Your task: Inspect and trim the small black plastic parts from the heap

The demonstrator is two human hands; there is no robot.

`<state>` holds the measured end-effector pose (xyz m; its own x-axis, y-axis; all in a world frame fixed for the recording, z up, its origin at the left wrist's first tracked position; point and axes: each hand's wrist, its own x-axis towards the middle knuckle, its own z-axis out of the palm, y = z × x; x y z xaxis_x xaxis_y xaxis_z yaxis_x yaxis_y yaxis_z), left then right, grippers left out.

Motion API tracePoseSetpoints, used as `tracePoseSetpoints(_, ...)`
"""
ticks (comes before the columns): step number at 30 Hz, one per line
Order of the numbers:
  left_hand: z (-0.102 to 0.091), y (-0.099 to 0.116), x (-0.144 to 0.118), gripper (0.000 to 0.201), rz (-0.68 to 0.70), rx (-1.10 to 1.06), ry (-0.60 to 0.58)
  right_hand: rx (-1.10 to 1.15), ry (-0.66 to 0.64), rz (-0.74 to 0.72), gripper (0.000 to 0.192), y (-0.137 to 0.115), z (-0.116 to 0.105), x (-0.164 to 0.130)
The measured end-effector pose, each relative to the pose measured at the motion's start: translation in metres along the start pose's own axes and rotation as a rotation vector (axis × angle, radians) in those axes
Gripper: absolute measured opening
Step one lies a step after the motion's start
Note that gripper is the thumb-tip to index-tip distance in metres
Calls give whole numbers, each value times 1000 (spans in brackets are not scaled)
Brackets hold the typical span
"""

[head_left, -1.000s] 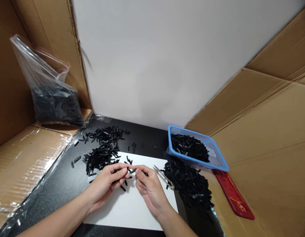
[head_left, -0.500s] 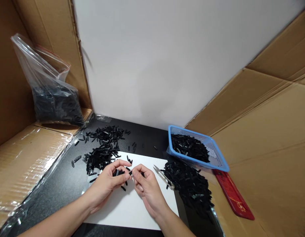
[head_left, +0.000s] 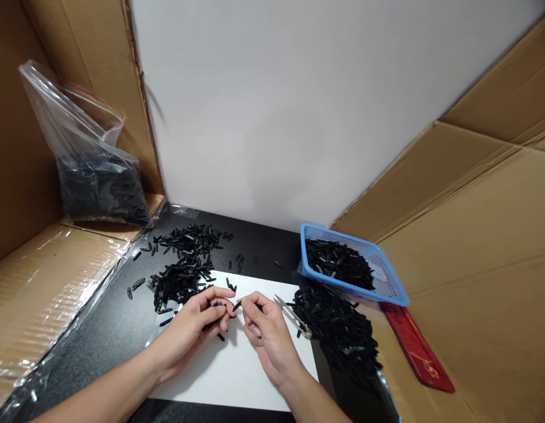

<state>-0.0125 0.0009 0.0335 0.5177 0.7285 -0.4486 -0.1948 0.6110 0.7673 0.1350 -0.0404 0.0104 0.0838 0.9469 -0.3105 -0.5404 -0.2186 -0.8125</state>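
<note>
My right hand pinches one small, narrow black piece between thumb and forefinger, above a white sheet. Close beside it, my left hand is curled around several more of these black pieces, partly hidden by its fingers. A few loose ones lie on the sheet just beyond the fingertips. Left of the sheet is a heap of black pieces, with another heap behind it. Metal thread snips rest at the sheet's right edge, near my right hand.
A blue plastic basket partly filled with black pieces stands at the right, with a large dark pile in front. A red flat object lies farther right. A clear zip bag leans against cardboard at left.
My hands have drawn slightly apart. The black piece now shows at the right fingertips, away from the left ones, and the left fingers have curled further over their pieces.
</note>
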Motion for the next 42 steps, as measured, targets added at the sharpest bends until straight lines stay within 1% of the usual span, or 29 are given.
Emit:
tracePoseSetpoints(2, 0, 0, 0, 21, -1, -19, 6, -19, 0, 6, 33, -5, -1, 1)
tracePoseSetpoints(4, 0, 0, 1, 25, 11, -19, 13, -157, 1, -17, 28, -16, -7, 2)
tracePoseSetpoints(5, 0, -1, 1, 26, 21, -8, 10, -304, 5, -49, 25, -24, -13, 3)
tracePoseSetpoints(7, 0, -2, 1, 28, 37, 25, -6, -742, 44, -180, 17, -44, -28, 4)
tracePoseSetpoints(8, 0, -2, 0, 28, 41, 40, -14, -963, 95, -214, 15, -54, -37, 4)
tracePoseSetpoints(9, 0, -2, 0, 27, 44, 53, -20, -1161, 161, -208, 16, -63, -46, 4)
tracePoseSetpoints(11, 1, -3, -2, 25, 54, 79, -25, -1492, 323, -129, 18, -78, -62, 4)
tracePoseSetpoints(12, 1, -3, -2, 25, 64, 96, -29, -1586, 388, -106, 16, -83, -68, 4)
tracePoseSetpoints(13, 1, -3, -3, 25, 78, 115, -36, -1629, 429, -112, 13, -85, -71, 4)
tracePoseSetpoints(14, 1, -3, -3, 26, 92, 135, -46, -1621, 444, -146, 12, -84, -71, 4)
tracePoseSetpoints(15, 1, -4, -3, 27, 105, 157, -58, -1566, 422, -200, 11, -81, -69, 4)
tracePoseSetpoints(16, 1, -5, -3, 28, 116, 181, -70, -1472, 365, -259, 14, -75, -64, 4)
tracePoseSetpoints(18, 0, -6, -3, 32, 131, 216, -98, -1199, 177, -337, 24, -58, -47, 4)
tracePoseSetpoints(19, -1, -7, -3, 34, 132, 231, -108, -1067, 83, -333, 27, -48, -37, 3)
tracePoseSetpoints(21, -2, -9, -3, 37, 128, 255, -119, -891, -16, -285, 23, -28, -18, 1)
tracePoseSetpoints(23, -3, -10, -3, 39, 119, 274, -117, -789, -41, -251, 13, -14, -4, 0)
tracePoseSetpoints(25, -3, -9, -4, 39, 113, 276, -117, -699, -47, -223, 12, -7, 2, 0)
tracePoseSetpoints(28, -1, -7, -4, 35, 99, 225, -117, -513, -23, -185, 19, -6, -1, 2)
tracePoseSetpoints(31, 1, -4, -2, 35, 73, 159, -68, -255, 13, -71, 26, -8, -9, 5)
tracePoseSetpoints(34, 0, -2, 0, 34, 46, 151, -46, -58, -28, 43, 34, -8, -13, 7)
tracePoseSetpoints(38, -1, 0, 0, 29, 15, 105, -17, 26, -90, 59, 33, -8, -14, 6)
tracePoseSetpoints(42, 0, 2, 0, 30, 0, 63, 13, 47, -99, 59, 32, -11, -13, 5)
